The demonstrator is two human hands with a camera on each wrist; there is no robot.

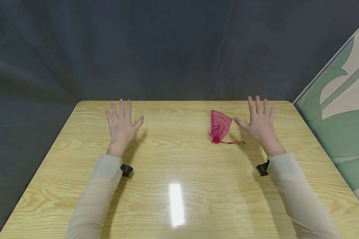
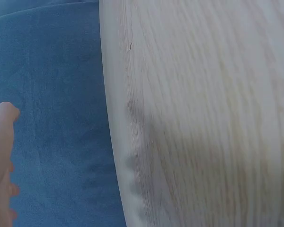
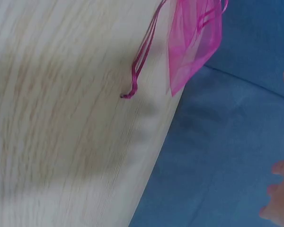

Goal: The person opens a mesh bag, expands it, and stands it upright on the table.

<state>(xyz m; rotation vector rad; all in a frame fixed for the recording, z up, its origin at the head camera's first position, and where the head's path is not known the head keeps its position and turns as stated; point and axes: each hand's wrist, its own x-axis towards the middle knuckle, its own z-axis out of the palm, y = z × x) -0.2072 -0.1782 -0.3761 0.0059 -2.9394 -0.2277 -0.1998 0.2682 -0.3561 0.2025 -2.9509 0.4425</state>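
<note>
A sheer magenta drawstring pouch [image 1: 221,124] lies on the wooden table [image 1: 173,159], right of centre near the far edge. Its neck is gathered toward the near side, and a thin cord trails to the right. My right hand [image 1: 261,126] is spread above the table just right of the pouch, the thumb close to it and nothing held. Over the left part of the table my left hand [image 1: 121,127] is also spread, holding nothing. In the right wrist view the pouch [image 3: 191,45] and its cord [image 3: 141,61] appear at the top, with fingertips at the right edge.
A dark cloth [image 1: 155,49] hangs behind the table's far edge. On the right stands a panel with green leaf shapes [image 1: 347,132]. Black wrist cameras sit at both cuffs, and a bright reflection shows on the near tabletop.
</note>
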